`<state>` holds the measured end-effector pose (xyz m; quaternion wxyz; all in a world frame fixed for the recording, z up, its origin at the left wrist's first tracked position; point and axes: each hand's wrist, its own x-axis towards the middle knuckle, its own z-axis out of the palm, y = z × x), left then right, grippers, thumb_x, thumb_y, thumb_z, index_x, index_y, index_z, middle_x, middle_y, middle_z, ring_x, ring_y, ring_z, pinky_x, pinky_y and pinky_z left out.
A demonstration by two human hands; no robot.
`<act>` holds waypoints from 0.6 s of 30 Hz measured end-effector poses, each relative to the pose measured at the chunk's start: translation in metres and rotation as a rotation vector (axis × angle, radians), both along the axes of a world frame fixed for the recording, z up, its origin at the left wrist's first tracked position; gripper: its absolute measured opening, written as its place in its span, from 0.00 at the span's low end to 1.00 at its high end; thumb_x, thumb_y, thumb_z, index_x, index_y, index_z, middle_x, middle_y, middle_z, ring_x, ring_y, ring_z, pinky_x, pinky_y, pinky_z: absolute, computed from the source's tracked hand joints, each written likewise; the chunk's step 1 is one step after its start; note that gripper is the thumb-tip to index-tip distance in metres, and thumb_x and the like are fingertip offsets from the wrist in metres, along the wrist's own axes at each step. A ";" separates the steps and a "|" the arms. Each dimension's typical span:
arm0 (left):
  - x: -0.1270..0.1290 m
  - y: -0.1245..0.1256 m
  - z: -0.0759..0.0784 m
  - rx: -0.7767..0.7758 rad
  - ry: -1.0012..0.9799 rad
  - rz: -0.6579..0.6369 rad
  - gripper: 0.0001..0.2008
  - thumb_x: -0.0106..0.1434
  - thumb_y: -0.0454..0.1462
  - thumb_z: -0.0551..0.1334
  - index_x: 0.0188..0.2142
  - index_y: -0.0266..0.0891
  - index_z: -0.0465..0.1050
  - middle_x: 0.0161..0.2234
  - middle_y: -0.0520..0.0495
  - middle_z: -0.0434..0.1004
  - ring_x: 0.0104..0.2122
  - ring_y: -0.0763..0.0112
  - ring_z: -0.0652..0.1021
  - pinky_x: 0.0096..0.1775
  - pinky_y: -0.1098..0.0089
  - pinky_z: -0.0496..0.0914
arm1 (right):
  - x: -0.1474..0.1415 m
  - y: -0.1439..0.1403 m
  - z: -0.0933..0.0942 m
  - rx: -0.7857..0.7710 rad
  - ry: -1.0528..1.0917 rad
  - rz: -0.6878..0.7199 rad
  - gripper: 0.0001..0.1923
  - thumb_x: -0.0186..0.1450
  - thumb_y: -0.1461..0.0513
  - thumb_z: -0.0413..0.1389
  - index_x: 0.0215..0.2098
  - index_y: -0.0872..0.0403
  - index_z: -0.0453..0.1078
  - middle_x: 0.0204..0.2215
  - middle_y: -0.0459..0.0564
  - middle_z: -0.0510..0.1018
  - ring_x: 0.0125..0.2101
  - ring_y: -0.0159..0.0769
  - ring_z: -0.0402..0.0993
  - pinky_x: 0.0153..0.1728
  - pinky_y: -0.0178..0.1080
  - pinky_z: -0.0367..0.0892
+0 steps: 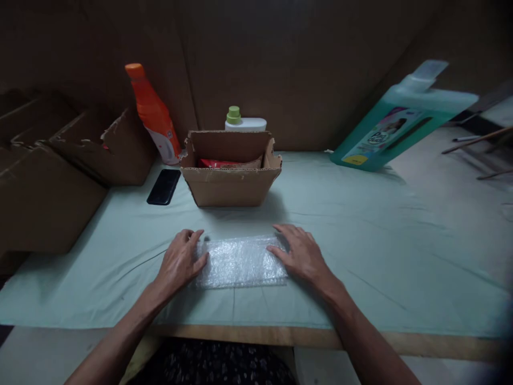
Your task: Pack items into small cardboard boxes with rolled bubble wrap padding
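A flat, folded piece of clear bubble wrap (240,262) lies on the table in front of me. At its left end is my left hand (181,256), with thumb and fingers apart and the thumb beside the plastic. My right hand (300,254) rests at the opposite end, its thumb over the wrap and its fingers stretched out past the far corner. Neither hand is closed round the wrap. Beyond it stands an open cardboard box (232,187) with a red packet (224,163) inside; most of the packet is hidden by the box wall.
A black phone (163,187) lies left of the box. Behind stand an orange bottle (154,115) and a white bottle with a green cap (245,124). At right is a large green bottle (385,131). Cardboard boxes (52,198) fill the left side. A pale green cloth (360,240) covers the table.
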<state>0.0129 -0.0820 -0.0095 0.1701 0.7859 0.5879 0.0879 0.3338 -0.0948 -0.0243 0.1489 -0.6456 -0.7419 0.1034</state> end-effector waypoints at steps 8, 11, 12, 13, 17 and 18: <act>-0.005 0.008 -0.002 0.024 0.133 -0.110 0.09 0.56 0.35 0.60 0.36 0.38 0.77 0.39 0.41 0.78 0.40 0.56 0.75 0.44 0.59 0.69 | 0.027 -0.001 0.016 -0.146 -0.048 0.165 0.01 0.63 0.62 0.57 0.34 0.52 0.71 0.46 0.57 0.80 0.46 0.48 0.75 0.45 0.47 0.66; -0.014 0.018 0.013 0.038 0.168 -0.105 0.11 0.57 0.33 0.58 0.39 0.39 0.76 0.33 0.43 0.80 0.36 0.57 0.77 0.42 0.60 0.67 | 0.007 -0.025 0.027 -0.305 0.135 0.133 0.03 0.64 0.64 0.54 0.33 0.51 0.68 0.29 0.48 0.78 0.30 0.39 0.73 0.34 0.40 0.65; -0.015 0.023 0.019 0.050 0.183 -0.113 0.12 0.58 0.33 0.57 0.40 0.39 0.76 0.32 0.42 0.80 0.35 0.56 0.78 0.43 0.59 0.66 | -0.002 -0.034 0.030 -0.364 0.232 0.134 0.03 0.65 0.63 0.53 0.36 0.50 0.69 0.27 0.46 0.77 0.27 0.37 0.72 0.32 0.39 0.64; -0.015 0.030 0.025 0.063 0.196 -0.129 0.12 0.58 0.32 0.57 0.40 0.38 0.76 0.32 0.42 0.80 0.36 0.55 0.78 0.44 0.58 0.66 | -0.011 -0.043 0.031 -0.423 0.345 0.140 0.06 0.65 0.62 0.53 0.40 0.50 0.69 0.26 0.45 0.76 0.26 0.36 0.71 0.31 0.38 0.64; 0.010 0.060 0.037 0.126 0.224 -0.220 0.11 0.57 0.28 0.57 0.36 0.37 0.76 0.33 0.38 0.81 0.39 0.52 0.79 0.46 0.54 0.64 | -0.040 -0.071 0.027 -0.599 0.736 0.047 0.27 0.66 0.58 0.54 0.63 0.51 0.60 0.29 0.44 0.74 0.27 0.34 0.69 0.29 0.36 0.64; 0.019 0.065 0.037 0.145 0.222 -0.235 0.11 0.58 0.28 0.56 0.36 0.36 0.76 0.33 0.37 0.81 0.39 0.51 0.79 0.47 0.54 0.65 | -0.044 -0.076 0.024 -0.620 0.780 0.011 0.32 0.66 0.57 0.55 0.67 0.51 0.56 0.31 0.45 0.75 0.27 0.33 0.69 0.30 0.37 0.65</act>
